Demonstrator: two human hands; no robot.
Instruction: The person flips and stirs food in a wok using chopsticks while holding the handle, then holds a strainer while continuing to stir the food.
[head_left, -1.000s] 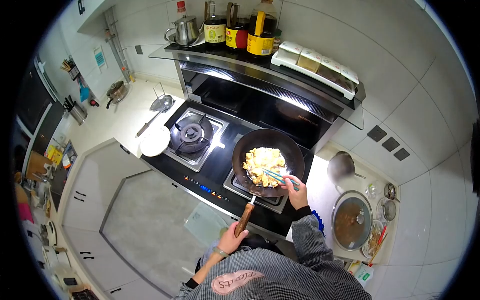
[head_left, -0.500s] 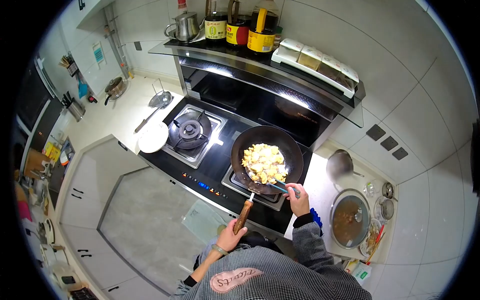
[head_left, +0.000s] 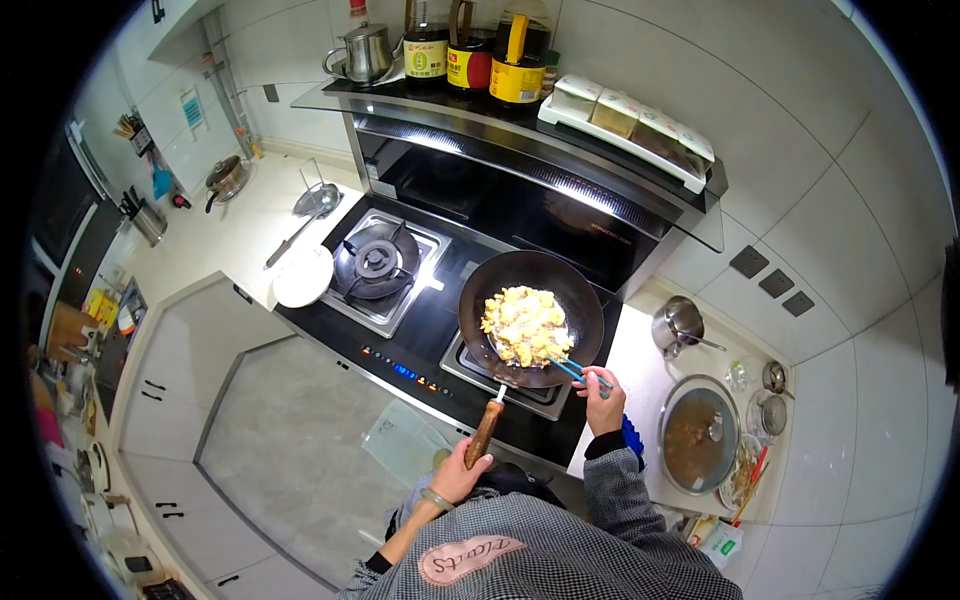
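Note:
A dark wok (head_left: 580, 290) sits on the right burner with yellow scrambled egg (head_left: 523, 325) spread in its middle. My left hand (head_left: 462, 470) is wrapped round the wok's wooden handle (head_left: 484, 432) at the near side. In my right hand (head_left: 604, 400) is a pair of blue-green chopsticks (head_left: 572, 368), held over the wok's near right rim. Their tips reach the edge of the egg.
Left of the wok is a bare gas burner (head_left: 378, 260), with a white plate (head_left: 303, 277) and a skimmer (head_left: 318, 202) beside it. Right on the counter stand a metal pot (head_left: 678, 322) and a large lidded pan (head_left: 699, 440). The range hood (head_left: 520, 165) overhangs behind, carrying sauce bottles (head_left: 518, 80).
My right hand has shifted slightly, and the chopsticks have changed angle at the egg's near edge. My left hand stays on the handle. The whole view has moved a little.

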